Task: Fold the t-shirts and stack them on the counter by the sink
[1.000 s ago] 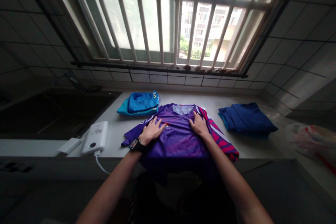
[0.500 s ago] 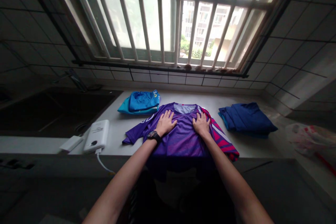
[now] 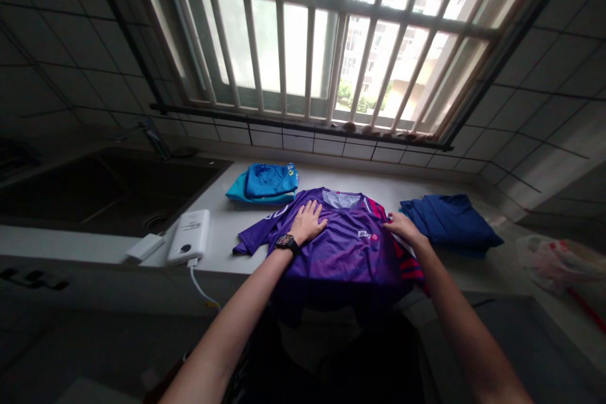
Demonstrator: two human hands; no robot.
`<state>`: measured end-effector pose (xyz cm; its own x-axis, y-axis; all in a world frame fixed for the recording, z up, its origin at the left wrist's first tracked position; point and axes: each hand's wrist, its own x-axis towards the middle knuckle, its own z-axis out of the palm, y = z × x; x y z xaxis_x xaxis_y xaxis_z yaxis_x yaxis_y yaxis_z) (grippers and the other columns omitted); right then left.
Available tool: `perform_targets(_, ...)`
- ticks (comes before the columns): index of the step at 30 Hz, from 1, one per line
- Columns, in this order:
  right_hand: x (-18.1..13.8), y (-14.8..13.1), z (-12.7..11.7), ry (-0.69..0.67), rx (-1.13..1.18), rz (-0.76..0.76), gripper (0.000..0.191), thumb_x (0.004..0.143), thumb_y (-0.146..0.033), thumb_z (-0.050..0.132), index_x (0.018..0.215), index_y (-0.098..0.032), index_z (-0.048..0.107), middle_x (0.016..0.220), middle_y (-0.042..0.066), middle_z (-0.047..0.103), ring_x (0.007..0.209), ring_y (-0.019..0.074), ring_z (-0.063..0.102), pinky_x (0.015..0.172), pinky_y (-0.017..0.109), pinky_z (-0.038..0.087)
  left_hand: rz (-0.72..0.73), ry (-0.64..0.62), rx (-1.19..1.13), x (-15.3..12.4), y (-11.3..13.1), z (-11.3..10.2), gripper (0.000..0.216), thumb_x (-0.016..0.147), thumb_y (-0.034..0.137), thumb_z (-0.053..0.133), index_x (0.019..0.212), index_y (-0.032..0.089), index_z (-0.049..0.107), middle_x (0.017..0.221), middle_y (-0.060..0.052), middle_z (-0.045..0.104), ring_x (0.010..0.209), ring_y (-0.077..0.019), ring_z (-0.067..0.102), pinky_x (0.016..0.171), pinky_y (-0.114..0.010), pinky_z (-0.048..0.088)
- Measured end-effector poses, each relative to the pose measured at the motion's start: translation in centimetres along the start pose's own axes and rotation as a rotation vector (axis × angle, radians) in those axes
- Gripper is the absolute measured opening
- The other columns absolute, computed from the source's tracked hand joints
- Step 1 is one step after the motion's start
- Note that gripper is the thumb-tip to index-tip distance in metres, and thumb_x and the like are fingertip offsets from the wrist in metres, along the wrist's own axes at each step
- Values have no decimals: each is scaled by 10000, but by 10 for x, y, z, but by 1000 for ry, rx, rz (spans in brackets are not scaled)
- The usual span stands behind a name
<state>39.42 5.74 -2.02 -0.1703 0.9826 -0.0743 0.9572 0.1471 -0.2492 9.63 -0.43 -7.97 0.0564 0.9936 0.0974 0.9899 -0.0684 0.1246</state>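
A purple jersey (image 3: 348, 259) with pink-red striped sleeves lies spread on the white countertop (image 3: 246, 233), its front edge hanging over the counter. My left hand (image 3: 307, 222), a black smartwatch on its wrist, presses flat on the jersey's chest with the fingers apart. My right hand (image 3: 402, 228) is at the jersey's right side, its fingers gripping the edge there. The striped right sleeve (image 3: 408, 260) is mostly hidden beneath my right forearm and the fabric.
A folded teal and blue garment (image 3: 267, 183) and a folded navy garment (image 3: 449, 224) lie beside the jersey. A white power bank (image 3: 188, 237) with a cable sits left, near a steel sink (image 3: 108, 192). A plastic bag (image 3: 549, 264) lies at right, and a barred window rises behind.
My right hand has slid right and taken hold of the jersey's side edge, drawing the striped sleeve inward. My left hand stays flat on the chest. The view has tilted slightly.
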Motion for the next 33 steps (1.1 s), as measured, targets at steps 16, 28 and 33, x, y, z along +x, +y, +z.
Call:
perform_targets(16, -13, -17, 10, 390, -73, -173, 467, 844, 0, 407, 1206, -135, 669, 1260, 194, 636, 1148, 278, 594, 999, 362, 459, -28, 84, -141, -7, -13, 3, 587, 976, 409, 470, 1487, 123, 510, 1617, -156, 395, 1517, -329, 332, 1231, -484, 292)
perform_targets(28, 4, -74, 95, 206, 80, -185, 514, 910, -325, 529, 1409, -218, 583, 1523, 121, 529, 1425, 292, 424, 1198, 487, 292, -85, 82, -15, -3, -15, 6, 565, 978, 384, 484, 1499, 168, 513, 1611, -111, 419, 1510, -282, 358, 1230, -404, 312)
perform_targets(33, 9, -55, 77, 227, 25, 71, 647, 902, -377, 533, 1490, -111, 490, 1557, 264, 437, 1468, 430, 337, 1148, 673, 230, -99, 116, 4, -3, -17, 10, 553, 980, 373, 473, 1484, 154, 533, 1608, -127, 416, 1499, -297, 378, 1218, -426, 330)
